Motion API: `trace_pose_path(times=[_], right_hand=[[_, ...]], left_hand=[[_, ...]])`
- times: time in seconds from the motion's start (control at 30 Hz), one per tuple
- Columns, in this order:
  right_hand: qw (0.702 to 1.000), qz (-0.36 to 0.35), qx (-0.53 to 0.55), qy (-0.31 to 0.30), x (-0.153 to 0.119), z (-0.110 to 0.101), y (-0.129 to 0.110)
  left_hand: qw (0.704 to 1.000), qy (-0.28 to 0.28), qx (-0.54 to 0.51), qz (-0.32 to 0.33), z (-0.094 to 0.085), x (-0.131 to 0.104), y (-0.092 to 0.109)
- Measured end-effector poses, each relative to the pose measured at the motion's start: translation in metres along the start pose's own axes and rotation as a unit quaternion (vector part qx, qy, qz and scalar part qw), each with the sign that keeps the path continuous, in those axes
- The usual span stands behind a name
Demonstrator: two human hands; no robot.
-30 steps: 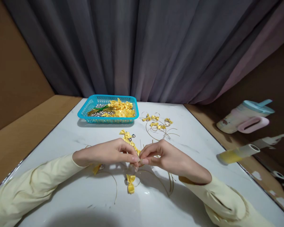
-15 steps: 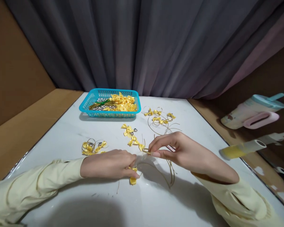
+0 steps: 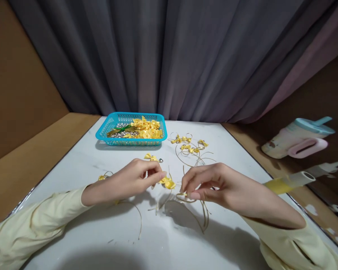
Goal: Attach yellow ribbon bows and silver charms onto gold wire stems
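Note:
My left hand (image 3: 129, 179) is above the white tabletop, its thumb and fingers closed at the edge of a yellow ribbon bow (image 3: 168, 183). My right hand (image 3: 214, 185) pinches a thin gold cord (image 3: 186, 198), bent into a small loop at the fingertips. Its long ends trail down onto the table. Just beyond my left hand lie another yellow bow (image 3: 150, 156) and a small silver bell (image 3: 160, 160). Partly hidden behind my left forearm is a bow with a cord loop (image 3: 103, 176). Another cord (image 3: 141, 221) curves out from beneath that hand.
At the back stands a blue basket (image 3: 101, 138) of yellow bows and silver bells. Bows with cord loops (image 3: 190, 149) lie at the back right. Beyond the table's right edge are a tumbler with a pink handle (image 3: 307, 148) and a bottle with yellow contents (image 3: 290, 182).
My left hand has left the bow it held near the front and moved up to another bow. My right hand, still pinching the gold cord, has shifted slightly right and down.

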State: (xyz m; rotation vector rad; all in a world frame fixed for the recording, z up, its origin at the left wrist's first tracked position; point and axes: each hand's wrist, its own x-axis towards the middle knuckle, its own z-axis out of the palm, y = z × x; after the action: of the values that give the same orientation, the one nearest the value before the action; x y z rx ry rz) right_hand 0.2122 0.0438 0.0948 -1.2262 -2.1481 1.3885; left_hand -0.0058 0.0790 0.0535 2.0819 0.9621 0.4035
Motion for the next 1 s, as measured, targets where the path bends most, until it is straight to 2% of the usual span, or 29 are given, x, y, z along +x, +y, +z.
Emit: trace_pose_path(times=[0.1, 0.2, 0.27, 0.37, 0.5, 0.77, 1.0], right_hand=[[0.999, -0.013, 0.031, 0.012, -0.001, 0.0, 0.0], [0.998, -0.024, 0.044, 0.035, 0.002, 0.0, 0.005], [0.998, -0.023, 0.052, 0.019, 0.006, 0.001, 0.01], [0.994, -0.019, 0.098, -0.036, 0.013, 0.004, 0.015], [0.974, 0.012, 0.204, -0.096, 0.018, 0.008, 0.018], [0.976, 0.019, 0.208, -0.065, 0.007, 0.003, 0.012], [0.989, 0.024, 0.124, -0.078, 0.006, 0.009, 0.006]], left_hand=[[0.998, 0.059, 0.011, 0.019, -0.003, -0.003, 0.004], [0.991, 0.093, 0.046, 0.083, -0.003, -0.007, 0.004], [0.984, 0.099, 0.068, 0.132, -0.003, -0.009, 0.002], [0.977, 0.082, 0.085, 0.178, -0.004, -0.01, 0.0], [0.976, 0.036, 0.08, 0.2, -0.008, -0.009, 0.001], [0.964, 0.003, 0.132, 0.231, -0.012, -0.01, 0.001], [0.915, -0.021, 0.25, 0.315, -0.007, -0.013, 0.003]])
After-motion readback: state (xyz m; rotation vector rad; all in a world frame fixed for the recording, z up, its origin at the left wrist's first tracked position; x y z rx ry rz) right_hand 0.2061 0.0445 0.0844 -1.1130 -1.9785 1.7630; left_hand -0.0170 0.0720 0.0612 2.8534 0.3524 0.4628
